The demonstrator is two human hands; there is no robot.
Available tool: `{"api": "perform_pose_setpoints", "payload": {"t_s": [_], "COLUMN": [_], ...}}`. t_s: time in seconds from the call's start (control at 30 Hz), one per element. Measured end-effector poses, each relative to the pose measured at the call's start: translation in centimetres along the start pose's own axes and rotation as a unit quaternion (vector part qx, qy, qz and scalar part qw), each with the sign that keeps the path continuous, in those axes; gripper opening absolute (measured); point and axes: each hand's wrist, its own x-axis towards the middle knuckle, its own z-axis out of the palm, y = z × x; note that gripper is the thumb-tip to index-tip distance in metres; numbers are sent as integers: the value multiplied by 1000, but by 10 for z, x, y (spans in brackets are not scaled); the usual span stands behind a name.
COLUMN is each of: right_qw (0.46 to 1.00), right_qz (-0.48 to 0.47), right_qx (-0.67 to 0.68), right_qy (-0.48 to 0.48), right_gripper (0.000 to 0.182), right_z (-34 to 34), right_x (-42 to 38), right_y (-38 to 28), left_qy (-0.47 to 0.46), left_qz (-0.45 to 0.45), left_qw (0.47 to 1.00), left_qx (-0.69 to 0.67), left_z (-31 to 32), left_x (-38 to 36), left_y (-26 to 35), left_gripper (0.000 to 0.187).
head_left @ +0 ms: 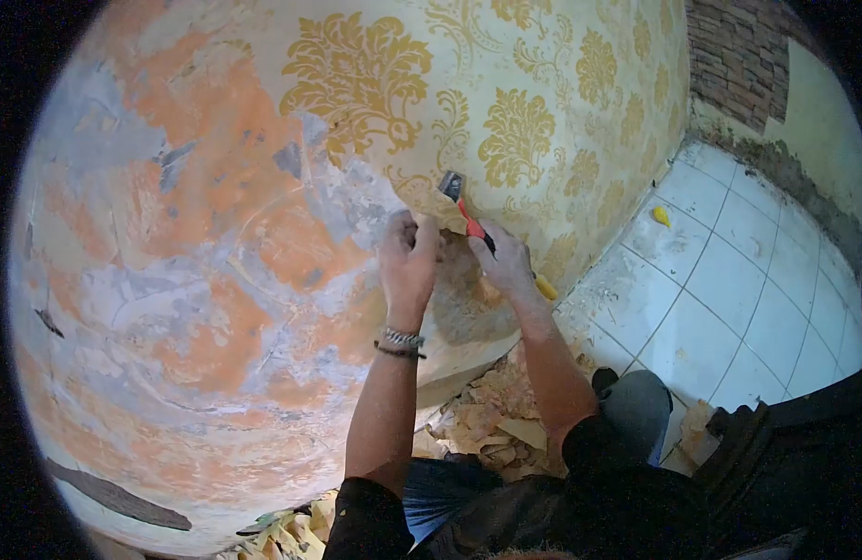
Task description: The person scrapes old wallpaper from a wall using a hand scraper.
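Note:
Gold-patterned wallpaper (515, 140) covers the upper right of the wall, and bare orange and grey plaster (216, 308) shows to its left and below. My left hand (410, 259) pinches the loose lower edge of the wallpaper, fingers bent against the wall. Just to its right, my right hand (503, 259) is closed round a scraper (469, 218) with a red and black handle. The scraper's grey head points up and lies against the wallpaper, a little above the torn edge.
Torn wallpaper scraps (506, 411) lie at the wall's foot. On the right is a white tiled floor (720, 271) with a small yellow object (660, 216). Dark carved furniture (795, 448) stands at the lower right. My knee (638, 411) is beside the scraps.

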Motion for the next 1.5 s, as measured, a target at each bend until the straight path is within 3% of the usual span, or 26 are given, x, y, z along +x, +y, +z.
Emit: {"api": "perform_pose_setpoints", "payload": {"t_s": [0.07,0.17,0.23,0.3,0.4,0.5,0.57,0.8,0.9,1.0,1.13,1.33,1.4,1.5], "right_qw": [1000,997,993,997,991,991,988,976,978,972,965,967,966,964], "right_qz": [5,32,49,-65,-57,-67,-94,-166,-120,-158,-163,-209,-154,-161], "right_qx": [-8,-35,-53,-50,-106,-99,-109,-132,-133,-158,-175,-140,-175,-176], "right_qy": [-17,-58,-88,-11,-57,-65,-51,-57,-102,-68,-105,-36,-108,-118], "right_gripper": [35,36,36,36,35,34,35,43,43,42,41,44,42,44], "right_z": [-4,-19,-19,-14,-22,-36,-27,-33,-49,-39,-38,-40,-40,-45], "right_x": [3,13,23,30,50,57,61,86,91,94,100,102,100,98], "right_y": [-4,-7,-7,-3,-29,-39,-42,-53,-63,-76,-84,-78,-100,-95], "left_qy": [37,33,34,33,29,51,-15,-23,-3,1,-3,-26,-40,-89], "left_qz": [39,43,66,85,86,167,55,112,120,144,100,78,81,119], "left_qw": [982,965,970,975,973,967,988,989,981,974,980,982,983,961], "left_qx": [182,255,230,204,211,187,143,95,153,173,173,172,162,233], "left_z": [6,6,4,2,1,-4,-8,-19,-25,-27,-32,-43,-43,-48], "left_x": [8,20,20,18,17,20,16,16,12,10,6,-5,-11,-39], "left_y": [15,8,6,6,4,-1,11,-5,-5,-1,1,2,3,-12], "left_gripper": [39,33,32,31,34,33,31,30,34,39,39,39,38,33]}}
